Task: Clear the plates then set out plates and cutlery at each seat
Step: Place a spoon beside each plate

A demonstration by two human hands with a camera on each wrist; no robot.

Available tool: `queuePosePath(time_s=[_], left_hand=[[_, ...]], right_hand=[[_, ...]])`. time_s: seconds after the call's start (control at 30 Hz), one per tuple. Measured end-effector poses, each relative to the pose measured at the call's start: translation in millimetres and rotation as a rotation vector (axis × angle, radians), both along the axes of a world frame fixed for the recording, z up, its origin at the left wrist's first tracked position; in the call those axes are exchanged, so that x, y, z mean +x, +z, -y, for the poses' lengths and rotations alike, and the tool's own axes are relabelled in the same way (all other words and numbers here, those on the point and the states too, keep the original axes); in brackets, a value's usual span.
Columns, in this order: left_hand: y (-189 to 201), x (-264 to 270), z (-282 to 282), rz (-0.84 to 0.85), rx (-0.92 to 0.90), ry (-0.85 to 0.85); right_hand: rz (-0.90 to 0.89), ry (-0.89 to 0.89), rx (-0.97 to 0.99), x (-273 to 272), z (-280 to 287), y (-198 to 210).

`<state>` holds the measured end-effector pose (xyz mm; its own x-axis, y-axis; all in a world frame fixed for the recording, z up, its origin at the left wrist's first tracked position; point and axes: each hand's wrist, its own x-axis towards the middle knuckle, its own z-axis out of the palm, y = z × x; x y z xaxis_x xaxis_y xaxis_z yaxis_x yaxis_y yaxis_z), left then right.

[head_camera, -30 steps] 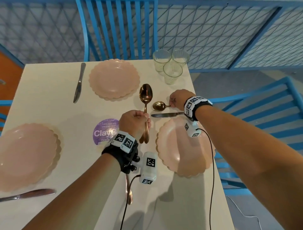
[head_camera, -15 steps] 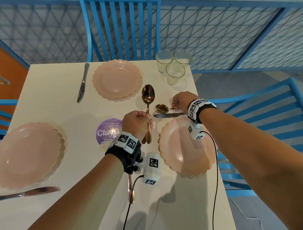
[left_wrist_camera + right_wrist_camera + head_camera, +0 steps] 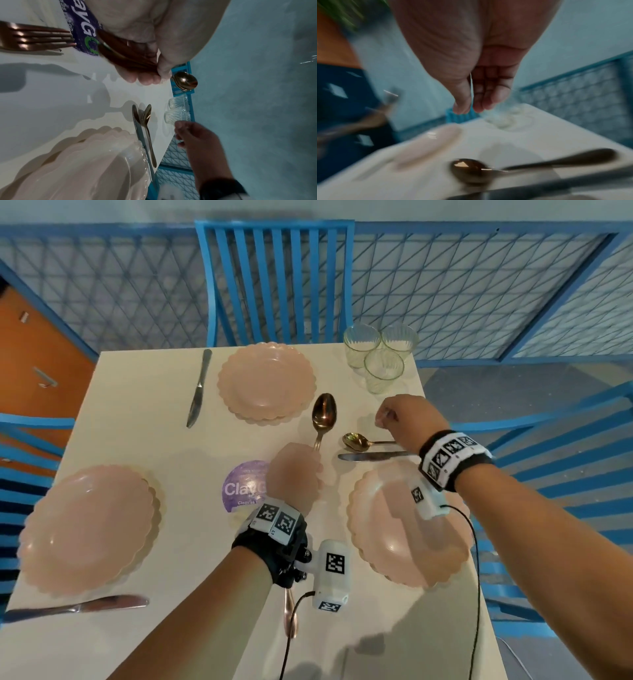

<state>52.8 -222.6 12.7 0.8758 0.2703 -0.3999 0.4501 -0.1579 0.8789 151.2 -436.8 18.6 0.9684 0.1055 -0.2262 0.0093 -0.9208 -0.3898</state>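
My left hand [image 3: 294, 474] grips copper cutlery over the middle of the cream table [image 3: 137, 440]. A large copper spoon [image 3: 324, 410] sticks out of it with its bowl pointing away, and the left wrist view shows more than one handle in the grip. My right hand [image 3: 400, 416] hovers loosely curled and holds nothing, just beyond a small gold spoon [image 3: 356, 440] and a knife [image 3: 373, 456]. These two lie side by side at the far rim of the right pink plate [image 3: 407, 542]. Two more pink plates sit at the far seat [image 3: 267, 381] and the left seat [image 3: 89, 525].
Three glasses [image 3: 376, 357] stand at the far right corner, close to my right hand. One knife [image 3: 198, 388] lies left of the far plate, another [image 3: 75, 607] near the front edge. A copper fork [image 3: 34, 39] lies under my left wrist. Blue chairs [image 3: 274, 278] ring the table.
My right hand has let go of the small gold spoon, which now lies beside the knife, and has risen toward the glasses. My left hand has kept its grip.
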Motion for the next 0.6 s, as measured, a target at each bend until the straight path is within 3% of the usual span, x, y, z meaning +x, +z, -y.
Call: queuePosePath(time_s=[0.13,0.23,0.4,0.6], left_hand=[[7.6,-11.2,-14.4,0.046,0.126,-0.011],[18.1,-18.4,-29.5,0.076,0.168,0.030],[37.0,-31.2,-68.5,0.142,0.250,0.057],[42.3,-33.8,-120.9,0.138,0.319,-0.040]], right_hand=[[0.258,0.355,0.223,-66.4,-46.6,25.9],[0.342,0.595,0.174,-89.3,-84.1,26.2],[0.468,0.715,0.025,-93.8,-131.0,28.6],[0.361,0.804,-0.141,-89.8,-187.6,55.9]])
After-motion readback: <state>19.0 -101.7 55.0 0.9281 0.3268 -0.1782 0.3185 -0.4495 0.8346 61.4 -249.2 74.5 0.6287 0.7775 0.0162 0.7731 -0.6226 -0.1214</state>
